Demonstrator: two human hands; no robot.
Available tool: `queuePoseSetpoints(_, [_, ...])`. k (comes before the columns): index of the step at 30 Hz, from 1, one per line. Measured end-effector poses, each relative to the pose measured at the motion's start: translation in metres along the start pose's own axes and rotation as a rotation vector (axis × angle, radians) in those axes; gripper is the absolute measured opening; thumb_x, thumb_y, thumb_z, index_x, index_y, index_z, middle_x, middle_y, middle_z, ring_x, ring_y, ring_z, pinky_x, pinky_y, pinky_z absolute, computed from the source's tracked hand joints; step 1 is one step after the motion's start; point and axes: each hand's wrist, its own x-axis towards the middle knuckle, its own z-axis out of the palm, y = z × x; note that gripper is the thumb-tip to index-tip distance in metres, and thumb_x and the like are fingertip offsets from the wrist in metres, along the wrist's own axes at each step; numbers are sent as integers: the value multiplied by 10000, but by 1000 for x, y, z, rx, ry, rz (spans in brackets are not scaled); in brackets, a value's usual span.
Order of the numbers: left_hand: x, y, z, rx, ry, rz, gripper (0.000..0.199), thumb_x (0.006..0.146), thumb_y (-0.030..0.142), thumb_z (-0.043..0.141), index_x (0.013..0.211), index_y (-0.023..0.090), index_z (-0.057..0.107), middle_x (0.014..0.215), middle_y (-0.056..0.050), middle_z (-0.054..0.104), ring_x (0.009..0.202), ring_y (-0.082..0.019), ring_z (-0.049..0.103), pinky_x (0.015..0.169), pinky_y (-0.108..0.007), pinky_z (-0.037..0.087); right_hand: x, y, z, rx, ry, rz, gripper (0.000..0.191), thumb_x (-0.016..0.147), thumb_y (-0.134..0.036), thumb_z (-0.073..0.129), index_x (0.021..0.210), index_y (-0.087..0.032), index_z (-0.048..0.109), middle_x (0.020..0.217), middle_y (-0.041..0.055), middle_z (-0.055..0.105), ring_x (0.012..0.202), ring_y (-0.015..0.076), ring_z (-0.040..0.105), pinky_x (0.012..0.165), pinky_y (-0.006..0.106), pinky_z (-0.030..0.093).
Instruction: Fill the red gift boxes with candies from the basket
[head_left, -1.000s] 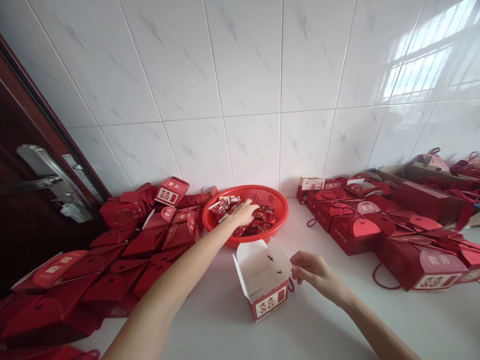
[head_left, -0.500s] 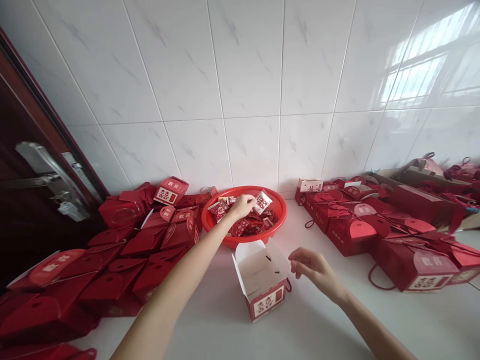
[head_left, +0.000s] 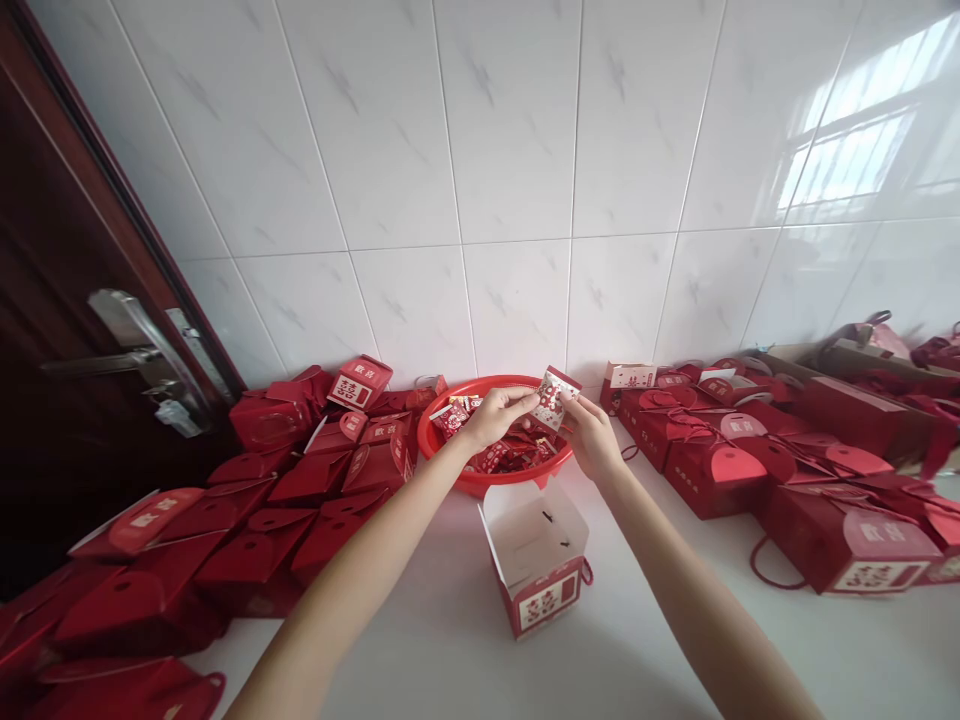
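Observation:
A small white-and-red printed packet (head_left: 551, 400) is held up over the basket between both hands. My left hand (head_left: 501, 416) pinches its left edge, and my right hand (head_left: 589, 432) grips its right side with closed fingers. Beneath them the round red plastic basket (head_left: 429, 440) holds many small red wrapped packets (head_left: 517, 455). Nearer to me stands a red gift box (head_left: 546, 603) with its white flaps up and top open; I see its white inside with small dark slots, and a red cord at its right side.
Closed red gift boxes (head_left: 255, 550) crowd the left of the white table (head_left: 450, 640). More red boxes (head_left: 720, 470) with cord handles stand on the right, and a carton (head_left: 847, 400) lies behind them. A tiled wall (head_left: 517, 310) backs the table; a dark door (head_left: 90, 250) is at left.
My right hand has moved up and left from beside the open box to take hold of the packet. The packet, in my left hand before, has shifted slightly right. The view has shifted a little.

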Motion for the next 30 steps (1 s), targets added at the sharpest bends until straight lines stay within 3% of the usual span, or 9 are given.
queuePoseSetpoints(2, [-1,-7,-8,47,32,-36,489,893,616,517,946,174,719,970,-64,733,907,-217,661,769,-285,522,11,7,1,36,33,18,300,660,-424,843,803,-205,698,815,32,747,773,205,692,664,298,575])
queuePoseSetpoints(4, [-2,-18,-18,133,37,-110,440,869,595,567,812,186,718,835,-53,731,822,-218,671,747,-291,519,23,12,-1,74,73,35,246,704,-405,802,791,-219,667,758,20,727,741,200,685,622,293,572])
queuePoseSetpoints(7, [-5,-37,-31,303,1,-249,271,612,411,851,596,210,669,551,4,624,595,-206,621,672,-302,502,38,18,-2,131,114,48,189,747,-386,749,797,-244,635,715,-2,701,705,183,675,602,282,577])
queuePoseSetpoints(10, [-8,-52,-35,420,-27,-346,290,421,169,892,585,233,662,474,54,558,482,-191,571,622,-303,491,46,27,-2,163,113,59,169,740,-353,750,809,-243,641,741,5,704,726,184,686,615,282,585])
queuePoseSetpoints(13, [-8,-59,-32,485,-12,-379,271,457,108,840,606,240,657,517,49,591,498,-202,596,619,-305,492,47,36,-1,184,100,57,179,715,-316,784,778,-226,642,756,13,707,757,185,694,642,278,588])
queuePoseSetpoints(17, [-4,-58,-29,538,77,-336,190,598,149,791,718,244,679,712,-3,704,771,-254,690,743,-308,503,45,41,-4,217,78,20,225,716,-330,817,756,-220,625,763,7,707,789,180,695,672,269,588])
queuePoseSetpoints(21, [-2,-55,-30,585,194,-315,177,653,213,812,759,230,671,857,-54,732,980,-317,677,851,-354,485,45,39,-6,262,86,3,219,737,-316,810,743,-223,612,778,5,713,796,174,698,699,272,596])
queuePoseSetpoints(26, [-1,-54,-32,574,260,-331,234,616,231,871,726,221,665,726,-30,681,894,-317,688,819,-358,488,46,37,-6,315,109,17,193,733,-269,809,736,-221,623,780,8,727,791,175,699,681,272,598])
queuePoseSetpoints(30, [-3,-54,-31,528,277,-316,286,591,205,892,786,217,684,750,-21,684,918,-303,686,838,-347,492,46,38,-6,336,125,34,153,719,-236,803,771,-202,663,766,15,725,745,162,686,618,240,577])
